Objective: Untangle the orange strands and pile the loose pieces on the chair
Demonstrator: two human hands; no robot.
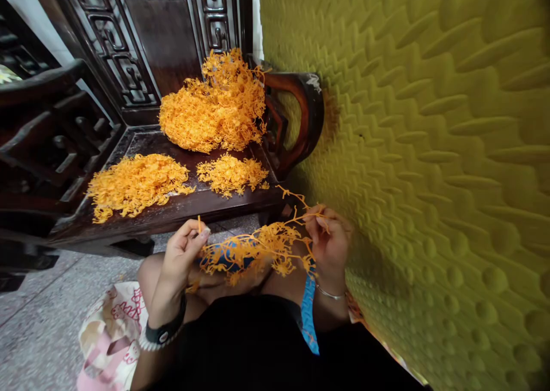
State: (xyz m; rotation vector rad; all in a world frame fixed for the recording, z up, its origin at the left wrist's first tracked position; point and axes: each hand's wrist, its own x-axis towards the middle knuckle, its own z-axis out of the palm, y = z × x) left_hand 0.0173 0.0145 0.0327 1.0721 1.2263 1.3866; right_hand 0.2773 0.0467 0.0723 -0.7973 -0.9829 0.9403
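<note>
Between my hands stretches a tangle of orange plastic-looking sprigs (275, 239), thin branching stems with small curled tips. My left hand (184, 252) is closed in a pinch, a short orange stem end poking up between thumb and fingers. My right hand (330, 239) pinches the sprigs at their right end, where one stem reaches up toward the seat. Below the right hand hangs a blue strip (308, 313), its upper end near the sprigs; what holds it is hidden. Part of the tangle lies over my lap, with something blue beneath it.
Ahead stands a dark carved wooden chair (180, 207). On its seat lie a large orange heap (215, 104), a flatter left pile (137, 184) and a small right pile (232, 174). A padded yellow-green wall (429, 150) rises close on the right. A white-and-pink bag (112, 333) sits lower left.
</note>
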